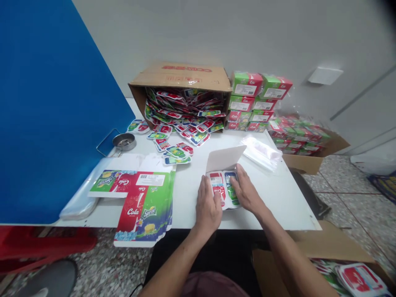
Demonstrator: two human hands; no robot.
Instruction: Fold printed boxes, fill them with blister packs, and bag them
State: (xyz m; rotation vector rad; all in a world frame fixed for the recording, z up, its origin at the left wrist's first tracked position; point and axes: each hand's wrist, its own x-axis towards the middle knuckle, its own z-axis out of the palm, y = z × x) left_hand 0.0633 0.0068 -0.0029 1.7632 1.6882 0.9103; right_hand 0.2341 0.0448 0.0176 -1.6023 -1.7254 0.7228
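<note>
Here at the near edge of the white table (278, 206), both hands are on the small carton (225, 159), which sits right of centre with its pale flap standing up on the far side. The left hand (208, 206) wraps the carton's left side, fingers along the outside, thumb over the packets (218, 187) lying in it. And the right hand (246, 192) grips from the right, its fingers at the far right corner, its thumb side against the green packet.

Just beyond, to the right, lie clear plastic sleeves (262, 153). Over on the left, flat printed cartons (150, 208) overlap in a pile, reaching past the near edge, with a round metal pan (124, 142) farther back. At the far side, a big cardboard box (182, 76) lies open towards us, loose packets (177, 153) spilling out of it onto the tabletop! Right beside it, filled cartons (247, 88) rise in two columns, and more wrapped cartons (297, 134) crowd an open box (301, 163) farther right.
</note>
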